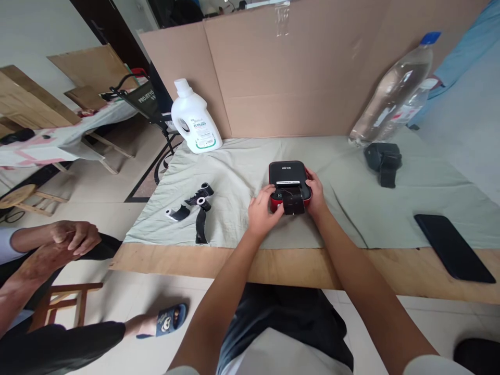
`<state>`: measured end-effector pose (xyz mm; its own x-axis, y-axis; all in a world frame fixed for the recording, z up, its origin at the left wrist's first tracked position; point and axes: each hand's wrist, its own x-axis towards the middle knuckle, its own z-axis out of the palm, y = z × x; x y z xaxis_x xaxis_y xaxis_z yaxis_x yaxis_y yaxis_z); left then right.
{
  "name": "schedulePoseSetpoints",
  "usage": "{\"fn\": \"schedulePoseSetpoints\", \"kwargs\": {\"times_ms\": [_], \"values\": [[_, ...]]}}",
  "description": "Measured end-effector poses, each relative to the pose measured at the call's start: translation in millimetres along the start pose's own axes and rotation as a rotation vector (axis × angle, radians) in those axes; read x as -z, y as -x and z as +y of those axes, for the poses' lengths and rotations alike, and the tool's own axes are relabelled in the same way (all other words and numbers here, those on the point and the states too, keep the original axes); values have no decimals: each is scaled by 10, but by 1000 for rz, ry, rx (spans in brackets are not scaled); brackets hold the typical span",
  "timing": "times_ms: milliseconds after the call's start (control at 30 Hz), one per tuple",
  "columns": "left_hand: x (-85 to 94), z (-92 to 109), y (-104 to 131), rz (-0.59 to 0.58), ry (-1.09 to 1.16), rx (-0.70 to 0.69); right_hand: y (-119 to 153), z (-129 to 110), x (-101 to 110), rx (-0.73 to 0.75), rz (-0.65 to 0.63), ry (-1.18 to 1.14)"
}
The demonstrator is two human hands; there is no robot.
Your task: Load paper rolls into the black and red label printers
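A small black and red portable printer (289,173) sits on the cloth in front of me, with a black strip of paper (294,202) hanging out of its front. My left hand (264,212) is at its left front corner, fingers on the top edge and thumb beside the strip. From the right, my right hand (316,194) grips the printer's side, its fingers partly hidden behind the body. To the left on the cloth lie several small rolls of black-backed paper, one with a long loose tail (200,225).
A white detergent jug (197,120) and a large clear bottle (394,88) stand before a cardboard panel (289,67). At right are a dark strapped object (383,159) and a black phone (453,245). A seated person's clasped hands (72,239) are left of the table.
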<state>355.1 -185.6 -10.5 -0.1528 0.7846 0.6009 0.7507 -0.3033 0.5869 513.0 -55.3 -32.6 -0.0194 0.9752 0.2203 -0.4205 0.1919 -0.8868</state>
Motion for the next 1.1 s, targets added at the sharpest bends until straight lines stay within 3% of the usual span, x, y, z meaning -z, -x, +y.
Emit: {"fn": "schedulePoseSetpoints", "kwargs": {"times_ms": [533,833,1100], "values": [[11,-101,-28,-38,59,-52,21,15,23,0,1,9],[-13,-79,-48,-54,32,5,8,-50,42,-26,-27,36],[-25,-182,-125,-25,79,-71,-19,-59,63,-23,4,98]]}}
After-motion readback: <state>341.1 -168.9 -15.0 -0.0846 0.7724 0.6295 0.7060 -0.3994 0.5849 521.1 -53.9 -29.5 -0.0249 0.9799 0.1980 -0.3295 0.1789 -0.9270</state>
